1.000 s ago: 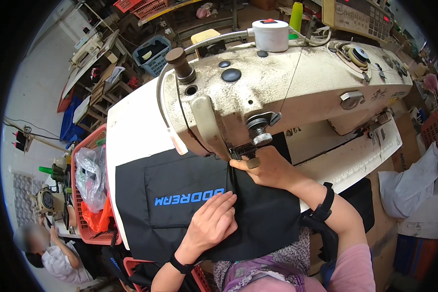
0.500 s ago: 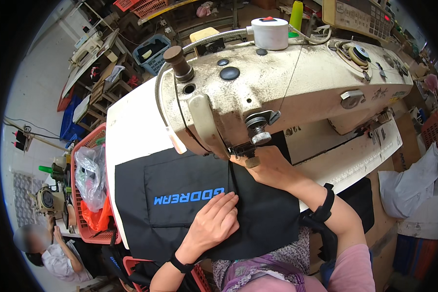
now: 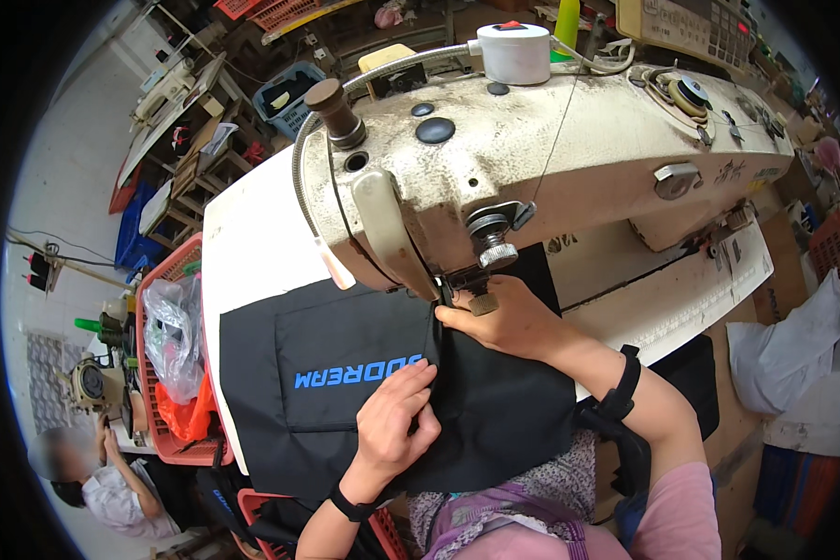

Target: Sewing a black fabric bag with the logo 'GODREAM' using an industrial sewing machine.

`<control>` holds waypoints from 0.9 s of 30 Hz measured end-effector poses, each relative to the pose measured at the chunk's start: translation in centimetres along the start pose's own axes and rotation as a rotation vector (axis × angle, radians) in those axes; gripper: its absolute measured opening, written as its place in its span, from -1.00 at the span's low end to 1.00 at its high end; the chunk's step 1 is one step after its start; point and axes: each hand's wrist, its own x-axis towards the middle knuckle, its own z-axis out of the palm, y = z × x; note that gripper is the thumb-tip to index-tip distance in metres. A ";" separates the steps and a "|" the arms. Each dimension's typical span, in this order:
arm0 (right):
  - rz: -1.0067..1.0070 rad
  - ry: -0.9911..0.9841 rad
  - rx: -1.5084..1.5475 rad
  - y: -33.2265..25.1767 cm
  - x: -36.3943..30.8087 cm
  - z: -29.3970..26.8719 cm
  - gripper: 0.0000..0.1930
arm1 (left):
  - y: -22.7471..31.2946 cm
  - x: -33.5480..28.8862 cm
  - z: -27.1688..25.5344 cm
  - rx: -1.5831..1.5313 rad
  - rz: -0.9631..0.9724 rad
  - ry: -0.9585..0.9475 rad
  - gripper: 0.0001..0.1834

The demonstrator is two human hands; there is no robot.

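Observation:
A black fabric panel (image 3: 252, 373) with blue lettering and a stitched rectangular patch lies on the sewing machine's white table. A raised fold runs across it toward the needle area of the sewing machine (image 3: 551, 140). My left hand (image 3: 397, 420) rests on the panel beside the lettering, its fingers lightly bent and its thumb apart. Close to the presser foot, my right hand (image 3: 509, 317) pinches the fold of the fabric. The machine head hides the needle and part of those fingertips.
A red plastic basket (image 3: 149, 350) with plastic bags stands left of the table. Another red basket (image 3: 383, 537) with black fabric is below. A control box (image 3: 686, 33) sits behind the machine. At the far left, a person (image 3: 121, 495) sits by another sewing machine (image 3: 93, 383).
My left hand has slid slightly left and its thumb has come away from the fingers. My right hand has shifted a little, its thumb now showing on the fold.

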 end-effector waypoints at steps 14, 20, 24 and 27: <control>-0.228 0.039 -0.235 -0.6 -0.5 0.5 -0.95 | -0.3 0.3 0.1 0.026 0.061 -0.131 -0.67; -0.220 -0.006 -0.287 -0.9 -0.9 0.2 -0.95 | 0.0 0.8 -0.1 0.069 0.096 -0.209 -0.68; -0.155 -0.012 -0.179 -1.0 -0.7 0.0 -0.96 | 0.0 0.9 -0.1 0.111 0.109 -0.256 -0.70; -0.098 0.045 -0.086 -0.5 -0.5 0.2 -0.94 | 0.0 0.8 -0.2 0.118 0.112 -0.255 -0.70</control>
